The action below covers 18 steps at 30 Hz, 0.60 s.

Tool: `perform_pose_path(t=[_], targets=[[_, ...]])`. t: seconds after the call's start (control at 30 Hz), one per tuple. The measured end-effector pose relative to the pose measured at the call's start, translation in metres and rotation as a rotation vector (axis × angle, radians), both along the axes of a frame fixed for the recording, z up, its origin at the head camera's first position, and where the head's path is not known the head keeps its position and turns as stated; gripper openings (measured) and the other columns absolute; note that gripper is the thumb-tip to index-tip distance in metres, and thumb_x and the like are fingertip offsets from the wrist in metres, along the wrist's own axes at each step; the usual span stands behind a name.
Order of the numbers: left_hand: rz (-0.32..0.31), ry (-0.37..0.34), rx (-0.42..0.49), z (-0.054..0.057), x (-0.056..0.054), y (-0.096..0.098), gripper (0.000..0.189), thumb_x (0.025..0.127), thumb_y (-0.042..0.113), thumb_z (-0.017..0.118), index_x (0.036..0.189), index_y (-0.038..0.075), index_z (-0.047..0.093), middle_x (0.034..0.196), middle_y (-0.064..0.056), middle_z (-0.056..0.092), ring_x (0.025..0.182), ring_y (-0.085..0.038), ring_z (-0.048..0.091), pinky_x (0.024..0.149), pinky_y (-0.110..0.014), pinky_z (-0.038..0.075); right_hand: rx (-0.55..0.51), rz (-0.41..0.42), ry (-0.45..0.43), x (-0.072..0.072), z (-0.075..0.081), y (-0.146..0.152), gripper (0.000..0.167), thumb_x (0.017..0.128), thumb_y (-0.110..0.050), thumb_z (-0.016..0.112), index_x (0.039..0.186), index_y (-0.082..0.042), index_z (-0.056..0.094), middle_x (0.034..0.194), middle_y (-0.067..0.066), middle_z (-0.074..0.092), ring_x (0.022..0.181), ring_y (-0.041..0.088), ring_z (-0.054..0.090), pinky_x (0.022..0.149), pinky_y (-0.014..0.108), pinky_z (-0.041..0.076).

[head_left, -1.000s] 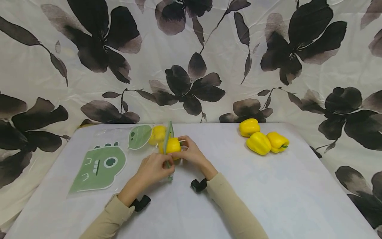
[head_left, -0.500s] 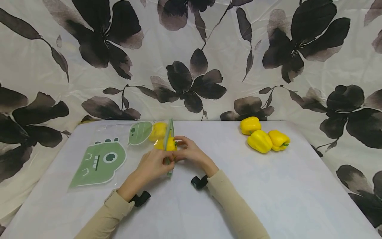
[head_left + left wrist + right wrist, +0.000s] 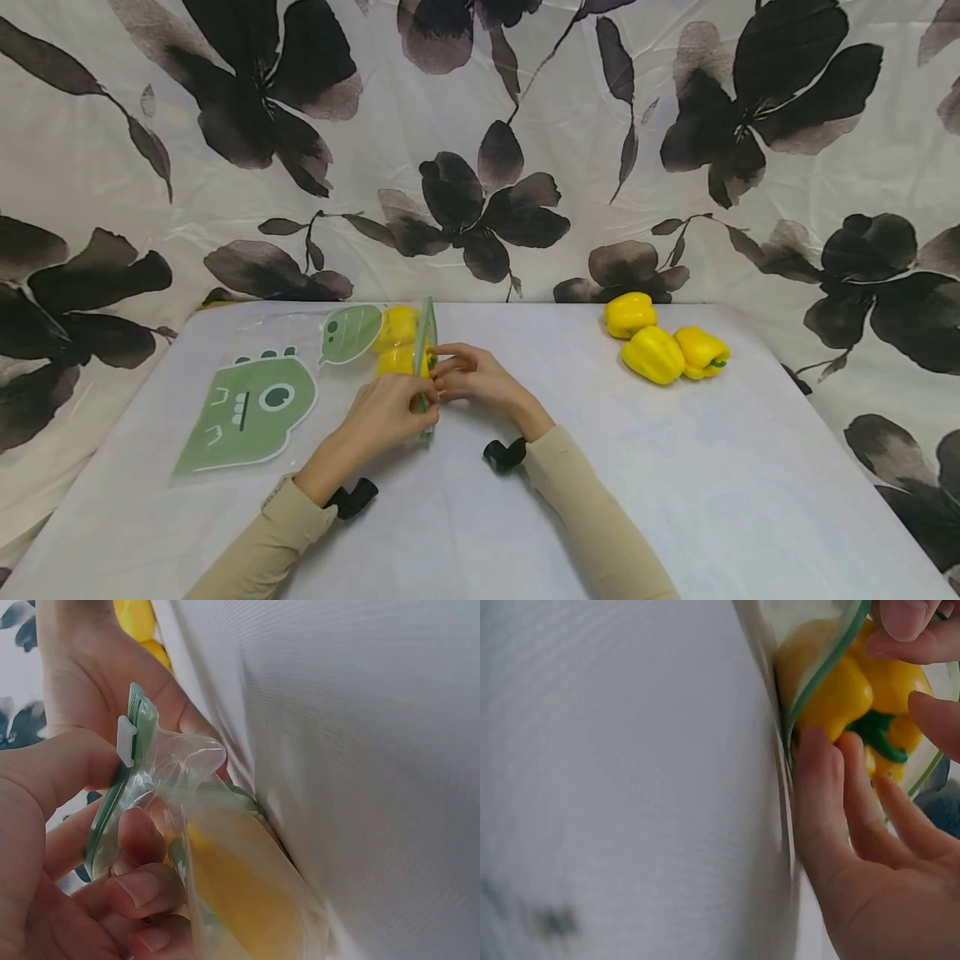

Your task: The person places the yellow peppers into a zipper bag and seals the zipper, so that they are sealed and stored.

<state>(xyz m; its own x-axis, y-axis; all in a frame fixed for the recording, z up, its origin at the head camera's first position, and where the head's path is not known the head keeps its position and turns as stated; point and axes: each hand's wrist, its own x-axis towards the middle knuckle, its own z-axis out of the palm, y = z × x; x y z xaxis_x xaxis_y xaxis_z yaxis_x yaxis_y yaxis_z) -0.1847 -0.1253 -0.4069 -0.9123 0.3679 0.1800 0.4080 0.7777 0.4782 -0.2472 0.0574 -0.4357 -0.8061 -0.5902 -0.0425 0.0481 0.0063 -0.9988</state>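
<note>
From my seat at the feed, I watch the left hand point(image 3: 388, 410) pinch the green-edged rim of a clear zip bag point(image 3: 424, 329), thumb on one side and curled fingers on the other, just beside its white slider point(image 3: 125, 741). The right hand point(image 3: 480, 385) has its fingers extended into the mouth, their tips against a yellow bell pepper point(image 3: 851, 686) that sits there with its green stem point(image 3: 886, 744) facing out. Another yellow pepper point(image 3: 399, 323) lies deeper in, right next to the first. A rounded green print with dark dots point(image 3: 352, 333) appears beside them; I can't fairly tell whether it belongs to this same bag. For graphics, I can read the cartoon monster print point(image 3: 255, 408) lying flat at the left: one big eye, white teeth along a dark mouth line, little bumps on top. Three loose yellow peppers point(image 3: 652, 354) cluster on the white-covered table point(image 3: 720, 483), well apart from both hands.
</note>
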Motion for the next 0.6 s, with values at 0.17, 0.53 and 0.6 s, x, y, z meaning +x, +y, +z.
perform_pose_path(t=[0.17, 0.53, 0.6], targets=[[-0.009, 0.024, 0.003, 0.0002, 0.0005, -0.0002, 0.005, 0.077, 0.013, 0.074, 0.078, 0.016, 0.071, 0.056, 0.011, 0.05, 0.051, -0.007, 0.045, 0.048, -0.026, 0.037, -0.011, 0.068, 0.029, -0.0005, -0.0029, 0.0009, 0.054, 0.088, 0.003, 0.053, 0.141, 0.005, 0.046, 0.13, 0.029, 0.057, 0.1, 0.016, 0.064, 0.089, 0.044, 0.053], [-0.029, 0.024, 0.006, 0.0008, 0.0006, -0.0021, 0.006, 0.076, 0.012, 0.074, 0.078, 0.017, 0.07, 0.057, 0.011, 0.05, 0.052, -0.006, 0.045, 0.048, -0.025, 0.037, 0.02, 0.104, 0.013, 0.001, -0.0017, -0.0003, 0.058, 0.086, 0.003, 0.049, 0.143, 0.004, 0.043, 0.137, 0.026, 0.054, 0.101, 0.016, 0.063, 0.086, 0.035, 0.052], [-0.032, 0.019, -0.001, 0.0005, 0.0011, -0.0028, 0.006, 0.076, 0.012, 0.074, 0.078, 0.017, 0.07, 0.057, 0.011, 0.05, 0.053, -0.007, 0.045, 0.048, -0.025, 0.037, 0.031, 0.101, 0.022, 0.002, -0.001, -0.0002, 0.056, 0.087, 0.003, 0.049, 0.143, 0.004, 0.044, 0.137, 0.025, 0.054, 0.102, 0.019, 0.063, 0.086, 0.037, 0.052]])
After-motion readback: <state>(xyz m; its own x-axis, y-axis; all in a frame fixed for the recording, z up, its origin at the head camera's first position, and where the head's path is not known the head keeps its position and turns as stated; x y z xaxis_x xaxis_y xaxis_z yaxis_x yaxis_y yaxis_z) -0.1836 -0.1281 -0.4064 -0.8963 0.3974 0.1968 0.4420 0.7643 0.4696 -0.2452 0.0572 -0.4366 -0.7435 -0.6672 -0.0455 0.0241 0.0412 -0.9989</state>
